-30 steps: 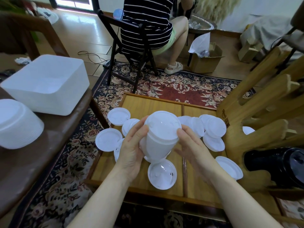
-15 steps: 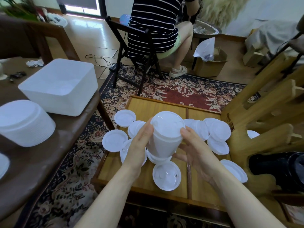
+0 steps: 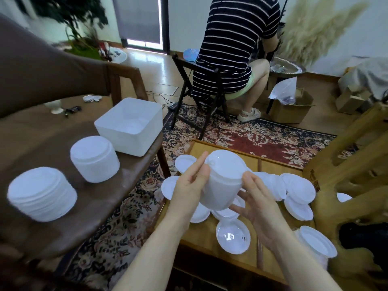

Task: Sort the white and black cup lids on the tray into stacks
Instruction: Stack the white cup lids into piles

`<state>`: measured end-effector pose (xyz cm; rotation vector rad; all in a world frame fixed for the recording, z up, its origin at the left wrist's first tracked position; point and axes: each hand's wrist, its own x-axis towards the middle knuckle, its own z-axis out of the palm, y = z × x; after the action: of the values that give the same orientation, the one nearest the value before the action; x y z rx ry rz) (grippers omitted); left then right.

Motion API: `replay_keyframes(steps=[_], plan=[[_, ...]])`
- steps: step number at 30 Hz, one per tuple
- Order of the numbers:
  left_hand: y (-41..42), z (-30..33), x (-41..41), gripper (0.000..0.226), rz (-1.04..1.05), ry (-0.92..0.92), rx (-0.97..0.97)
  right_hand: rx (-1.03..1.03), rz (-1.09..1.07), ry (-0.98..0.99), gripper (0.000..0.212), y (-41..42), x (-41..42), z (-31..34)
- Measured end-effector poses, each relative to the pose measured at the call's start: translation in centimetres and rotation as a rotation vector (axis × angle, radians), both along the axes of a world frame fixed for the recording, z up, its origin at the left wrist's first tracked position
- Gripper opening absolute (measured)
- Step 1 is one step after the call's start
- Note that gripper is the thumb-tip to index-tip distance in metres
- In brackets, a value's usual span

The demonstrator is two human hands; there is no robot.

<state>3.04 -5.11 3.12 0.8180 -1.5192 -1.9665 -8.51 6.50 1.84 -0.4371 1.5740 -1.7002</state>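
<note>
- Far left, on the brown desk (image 3: 52, 131), a low stack of white lids (image 3: 42, 194) sits nearest the camera, blurred at its edges.
- Just right of it, and farther back, stands a taller second stack of white lids (image 3: 94, 159).
- Behind that stack, near the desk's right edge, rests a white square tub (image 3: 129, 129), open side up.
- Past the desk's edge, over the patterned rug (image 3: 117, 227), the left hand (image 3: 190, 184) presses against the left side of a held stack of white lids (image 3: 222, 179), its fingers (image 3: 199, 162) nearly straight and reaching up past the stack's top rim.
- The held stack hangs in the air above the wooden tray (image 3: 231, 261), tilted with its top face toward the camera.
- The right hand (image 3: 259, 201) cups the stack's right and lower side, its fingers loosely curved around it.
- Loose white lids (image 3: 298, 189) lie scattered and overlapping on the tray behind and beside the hands; one upturned lid (image 3: 233, 237) lies alone in front.
- Behind the tray, a person in a striped shirt (image 3: 235, 38) sits on a dark folding chair (image 3: 201, 97), facing away.
- Far right, a carved wooden frame (image 3: 352, 164) stands beside the tray.
</note>
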Motion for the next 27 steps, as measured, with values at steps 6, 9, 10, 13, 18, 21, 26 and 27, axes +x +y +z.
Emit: replay_keyframes(steps=[6, 9, 10, 13, 18, 21, 26, 27], plan=[[-0.9, 1.3, 4.5, 0.069, -0.016, 0.018, -0.073, -0.010, 0.112, 0.047, 0.052, -1.1, 2.8, 2.0], [-1.3, 1.7, 7.4, 0.064, 0.053, 0.035, -0.125, -0.016, 0.147, 0.031, 0.048, -2.5, 5.2, 2.4], [-1.5, 1.9, 8.4, 0.063, 0.076, 0.045, -0.143, -0.017, 0.161, 0.026, 0.047, -2.9, 6.1, 2.7], [-1.9, 2.9, 11.3, 0.063, 0.138, 0.063, -0.180, -0.024, 0.221, 0.010, 0.048, -4.3, 8.7, 3.6], [-3.2, 4.2, 15.8, 0.067, 0.274, 0.028, -0.220, -0.074, 0.311, -0.032, 0.051, -7.1, 12.9, 5.4], [-4.0, 5.1, 18.0, 0.065, 0.366, 0.015, -0.241, -0.074, 0.356, -0.019, 0.048, -9.3, 15.3, 6.1], [-6.1, 6.1, 20.6, 0.060, 0.481, -0.006, -0.313, -0.103, 0.415, -0.021, 0.020, -12.8, 18.0, 7.7], [-6.6, 6.2, 20.8, 0.058, 0.499, -0.007, -0.328, -0.114, 0.421, -0.009, 0.022, -13.6, 18.2, 7.9]])
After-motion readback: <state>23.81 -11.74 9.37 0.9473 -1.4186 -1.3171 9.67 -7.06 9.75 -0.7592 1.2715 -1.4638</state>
